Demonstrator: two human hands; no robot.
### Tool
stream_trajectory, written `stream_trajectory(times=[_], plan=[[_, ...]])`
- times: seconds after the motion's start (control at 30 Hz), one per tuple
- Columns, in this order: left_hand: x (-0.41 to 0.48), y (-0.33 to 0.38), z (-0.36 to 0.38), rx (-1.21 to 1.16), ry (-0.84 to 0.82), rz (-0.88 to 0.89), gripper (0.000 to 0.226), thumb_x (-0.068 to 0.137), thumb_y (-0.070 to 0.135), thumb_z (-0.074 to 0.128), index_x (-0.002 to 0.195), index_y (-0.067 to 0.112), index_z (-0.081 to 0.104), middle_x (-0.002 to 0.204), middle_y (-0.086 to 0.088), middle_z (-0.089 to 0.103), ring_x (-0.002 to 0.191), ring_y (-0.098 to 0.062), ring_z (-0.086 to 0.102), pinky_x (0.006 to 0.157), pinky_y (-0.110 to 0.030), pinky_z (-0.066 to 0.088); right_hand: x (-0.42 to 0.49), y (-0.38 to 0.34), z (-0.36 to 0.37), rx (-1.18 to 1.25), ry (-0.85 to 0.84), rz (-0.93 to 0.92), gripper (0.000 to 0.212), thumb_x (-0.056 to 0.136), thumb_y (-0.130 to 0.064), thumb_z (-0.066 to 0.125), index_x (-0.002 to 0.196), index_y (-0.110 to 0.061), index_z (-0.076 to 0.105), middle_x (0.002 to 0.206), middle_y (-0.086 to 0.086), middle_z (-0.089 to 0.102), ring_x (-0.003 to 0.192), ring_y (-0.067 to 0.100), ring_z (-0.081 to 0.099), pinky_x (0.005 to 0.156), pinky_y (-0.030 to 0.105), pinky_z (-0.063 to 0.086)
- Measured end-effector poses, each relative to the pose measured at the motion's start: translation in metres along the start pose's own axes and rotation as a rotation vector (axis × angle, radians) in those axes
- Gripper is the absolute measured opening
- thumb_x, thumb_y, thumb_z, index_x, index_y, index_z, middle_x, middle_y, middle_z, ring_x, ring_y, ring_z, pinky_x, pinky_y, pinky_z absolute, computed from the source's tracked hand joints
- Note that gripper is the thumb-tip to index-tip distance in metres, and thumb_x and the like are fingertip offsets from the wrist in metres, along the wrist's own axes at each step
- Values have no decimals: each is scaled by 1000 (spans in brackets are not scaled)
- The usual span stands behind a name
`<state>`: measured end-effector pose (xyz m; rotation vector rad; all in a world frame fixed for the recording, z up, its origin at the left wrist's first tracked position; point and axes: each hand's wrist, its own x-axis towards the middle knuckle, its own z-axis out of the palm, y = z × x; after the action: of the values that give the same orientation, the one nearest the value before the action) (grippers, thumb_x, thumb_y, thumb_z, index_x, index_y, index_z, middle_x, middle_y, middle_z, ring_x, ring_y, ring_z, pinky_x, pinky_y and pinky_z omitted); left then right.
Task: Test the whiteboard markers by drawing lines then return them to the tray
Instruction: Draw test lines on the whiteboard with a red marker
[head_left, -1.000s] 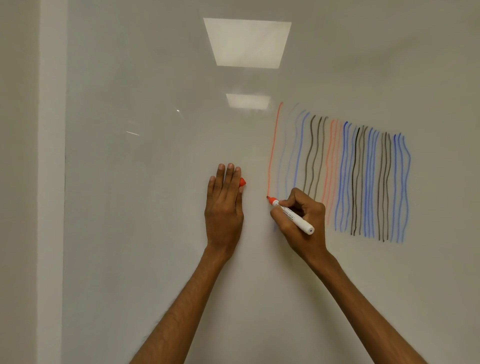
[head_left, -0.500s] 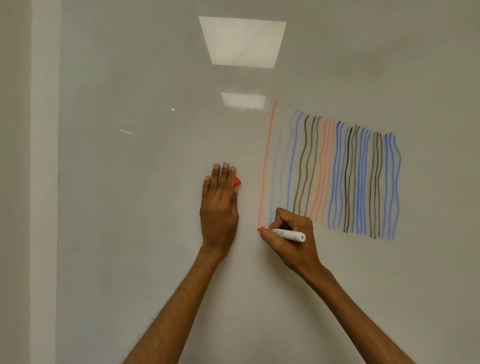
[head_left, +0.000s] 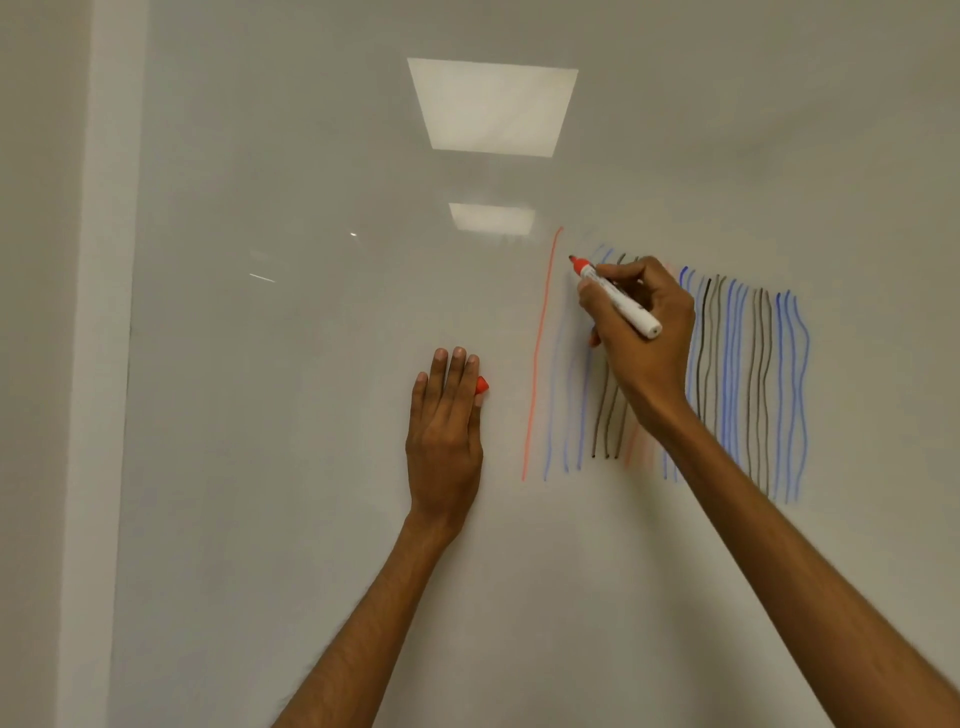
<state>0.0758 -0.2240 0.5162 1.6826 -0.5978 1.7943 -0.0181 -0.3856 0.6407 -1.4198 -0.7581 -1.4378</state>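
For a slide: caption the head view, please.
Right hand holds a red marker beside a red line; left hand lies flat on the whiteboard, red cap peeking out.

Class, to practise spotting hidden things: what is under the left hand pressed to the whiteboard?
A red cap peeks out from the left hand; its rest, and anything else beneath the palm, is hidden.
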Motion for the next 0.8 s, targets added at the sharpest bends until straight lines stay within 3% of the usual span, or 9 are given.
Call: stream_trajectory(times=[0.4,0.57,0.8], plan=[[0,0,-1,-17,-1,2,42,106,17,40,147,6,40,154,-8,40,148,-22,28,122,-41,22,35,13,7,13,-33,-38,13,91,-13,70,97,-2,66,83,8,66,65,24,62,49,34,53],[0,1,0,-22,6,-2,42,107,20,39,147,6,39,153,-7,40,148,-22,29,122,-41,22,30,15,7,15,-43,-60,10,91,-13,71,95,-5,67,84,2,68,67,32,63,47,40,55],[-1,-1,0,-18,3,1,43,106,18,39,148,7,36,154,-7,38,148,-22,28,123,-41,22,23,19,3,4,-68,-47,13,89,-11,71,92,1,67,87,14,69,66,29,64,48,44,54]])
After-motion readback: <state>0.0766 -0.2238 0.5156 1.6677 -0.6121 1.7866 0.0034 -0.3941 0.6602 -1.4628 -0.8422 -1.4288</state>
